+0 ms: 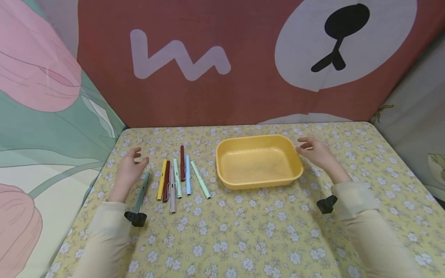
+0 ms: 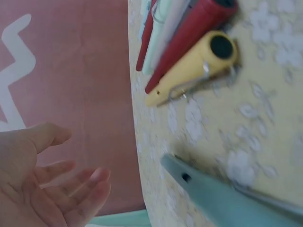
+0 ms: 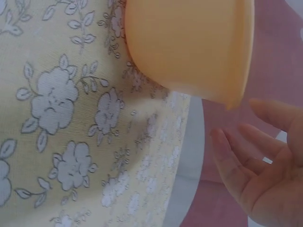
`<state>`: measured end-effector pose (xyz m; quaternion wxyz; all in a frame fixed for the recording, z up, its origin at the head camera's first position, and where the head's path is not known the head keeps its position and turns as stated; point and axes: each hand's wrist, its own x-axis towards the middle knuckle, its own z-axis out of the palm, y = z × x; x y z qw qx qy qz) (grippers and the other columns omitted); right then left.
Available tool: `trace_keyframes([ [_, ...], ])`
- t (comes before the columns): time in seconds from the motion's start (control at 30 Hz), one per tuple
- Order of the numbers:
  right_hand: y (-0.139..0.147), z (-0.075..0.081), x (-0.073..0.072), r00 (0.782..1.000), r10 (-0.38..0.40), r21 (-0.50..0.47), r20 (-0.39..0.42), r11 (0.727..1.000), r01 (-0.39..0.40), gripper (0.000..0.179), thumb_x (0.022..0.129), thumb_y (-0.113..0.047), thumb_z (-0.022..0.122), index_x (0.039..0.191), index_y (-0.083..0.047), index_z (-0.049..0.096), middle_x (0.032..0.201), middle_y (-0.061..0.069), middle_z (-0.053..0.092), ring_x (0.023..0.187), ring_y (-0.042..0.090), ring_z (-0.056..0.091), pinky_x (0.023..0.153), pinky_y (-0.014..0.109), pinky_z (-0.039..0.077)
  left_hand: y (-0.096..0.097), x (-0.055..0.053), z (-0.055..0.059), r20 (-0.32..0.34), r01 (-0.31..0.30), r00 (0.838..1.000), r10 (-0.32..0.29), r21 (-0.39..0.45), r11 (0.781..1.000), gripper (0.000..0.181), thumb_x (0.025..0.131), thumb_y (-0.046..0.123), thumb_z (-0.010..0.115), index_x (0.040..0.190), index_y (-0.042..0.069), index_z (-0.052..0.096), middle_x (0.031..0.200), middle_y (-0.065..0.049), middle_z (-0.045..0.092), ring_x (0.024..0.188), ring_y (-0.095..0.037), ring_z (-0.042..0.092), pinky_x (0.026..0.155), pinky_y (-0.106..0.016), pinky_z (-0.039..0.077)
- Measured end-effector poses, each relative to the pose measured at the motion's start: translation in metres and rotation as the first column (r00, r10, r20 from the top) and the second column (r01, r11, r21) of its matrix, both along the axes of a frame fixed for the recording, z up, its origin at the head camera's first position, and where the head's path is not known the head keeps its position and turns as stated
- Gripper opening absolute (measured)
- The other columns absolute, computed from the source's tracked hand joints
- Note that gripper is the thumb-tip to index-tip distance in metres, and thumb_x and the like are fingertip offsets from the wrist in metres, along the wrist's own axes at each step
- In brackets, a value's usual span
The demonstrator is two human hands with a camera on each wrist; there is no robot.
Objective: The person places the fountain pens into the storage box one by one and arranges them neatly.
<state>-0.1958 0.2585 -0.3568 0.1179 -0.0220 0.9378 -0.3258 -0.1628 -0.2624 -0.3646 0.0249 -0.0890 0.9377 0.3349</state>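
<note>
My left hand [image 1: 128, 170] hovers over the left part of the table, its fingers loosely bent around nothing. Just beside it lies a teal pen [image 1: 141, 193]. To its right is a loose group of pens, among them a yellow pen [image 1: 161, 179], a light blue pen [image 1: 188, 174] and a pale green pen [image 1: 200, 179]. My right hand [image 1: 314, 152] is at the right end of a yellow plastic basin [image 1: 259, 184], its relaxed fingertips close to the rim and holding nothing. In the right wrist view, the basin's side [image 3: 189, 47] rises just beyond the fingers.
A flowered tablecloth [image 1: 215, 239] covers the table. Behind it stands a brown printed cloth backdrop [image 1: 243, 100], with another printed cloth [image 1: 52, 135] along the left side. Each wrist wears a small black camera mount, such as the one on the right wrist [image 1: 326, 204].
</note>
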Motion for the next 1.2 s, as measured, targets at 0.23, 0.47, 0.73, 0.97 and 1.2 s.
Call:
trace_keyframes([
  [0.23,0.0,-0.005,0.001,0.997,-0.004,-0.094,0.073,0.995,0.011,0.059,0.1,-0.028,0.047,0.146,0.006,0.029,0.132,0.036,0.044,0.106,0.041,0.06,0.091,0.051,0.054,-0.015,0.007,-0.007,0.02,0.047,0.999,-0.047,-0.032,0.998,0.054,0.1,0.023,0.047,0.145,-0.003,0.033,0.132,-0.033,0.048,0.112,-0.047,0.054,0.075,-0.045,0.055],
  [0.47,0.001,-0.011,-0.001,0.992,0.012,-0.148,0.123,0.989,0.006,0.056,0.1,-0.02,0.048,0.144,0.009,0.03,0.128,0.035,0.048,0.089,0.018,0.066,0.082,0.039,0.059,-0.027,0.014,-0.015,0.066,0.093,0.994,-0.089,-0.053,0.994,0.05,0.098,0.02,0.05,0.14,-0.005,0.039,0.126,-0.033,0.053,0.102,-0.043,0.058,0.069,-0.039,0.053],
  [0.73,0.007,-0.015,-0.005,0.984,0.013,-0.196,0.176,0.98,0.022,0.058,0.101,-0.023,0.046,0.147,0.007,0.027,0.137,0.034,0.043,0.112,0.036,0.058,0.09,0.039,0.057,-0.036,0.019,-0.021,0.184,0.132,0.976,-0.12,-0.059,0.989,0.056,0.097,0.029,0.054,0.14,-0.005,0.04,0.124,-0.032,0.053,0.101,-0.039,0.059,0.073,-0.041,0.053],
  [0.97,0.013,-0.017,-0.004,0.978,0.068,-0.288,0.195,0.957,-0.009,0.059,0.1,-0.019,0.047,0.147,0.007,0.024,0.132,0.029,0.048,0.101,0.01,0.06,0.092,0.036,0.056,-0.039,0.021,-0.03,0.253,0.142,0.958,-0.132,-0.02,0.99,0.061,0.094,0.031,0.059,0.138,-0.006,0.041,0.121,-0.029,0.054,0.087,-0.024,0.063,0.071,-0.034,0.055],
  [1.2,0.013,-0.017,-0.004,0.974,0.095,-0.346,0.206,0.938,-0.018,0.06,0.099,-0.016,0.049,0.148,0.007,0.023,0.125,0.023,0.053,0.09,-0.001,0.059,0.088,0.029,0.057,-0.042,0.02,-0.039,0.243,0.146,0.957,-0.156,0.055,0.988,0.063,0.09,0.029,0.064,0.135,-0.009,0.042,0.113,-0.027,0.055,0.082,-0.023,0.061,0.067,-0.032,0.057],
])
